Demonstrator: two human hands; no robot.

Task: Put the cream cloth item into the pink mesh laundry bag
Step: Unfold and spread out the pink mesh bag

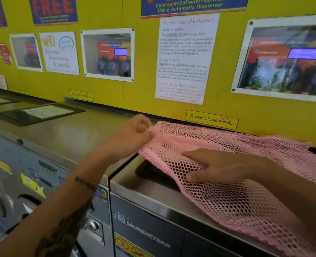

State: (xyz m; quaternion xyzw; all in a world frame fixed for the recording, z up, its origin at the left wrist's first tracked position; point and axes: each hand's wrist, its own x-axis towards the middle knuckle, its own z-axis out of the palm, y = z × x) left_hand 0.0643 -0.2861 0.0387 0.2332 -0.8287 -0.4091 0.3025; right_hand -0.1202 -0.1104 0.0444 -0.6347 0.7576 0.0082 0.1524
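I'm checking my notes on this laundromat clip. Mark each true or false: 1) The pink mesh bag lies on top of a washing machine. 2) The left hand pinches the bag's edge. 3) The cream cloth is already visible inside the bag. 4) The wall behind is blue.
1) True: the pink mesh bag lies on the washing machine.
2) True: the left hand pinches its edge.
3) False: no cream cloth shows; the right hand rests on the mesh.
4) False: the wall is yellow.
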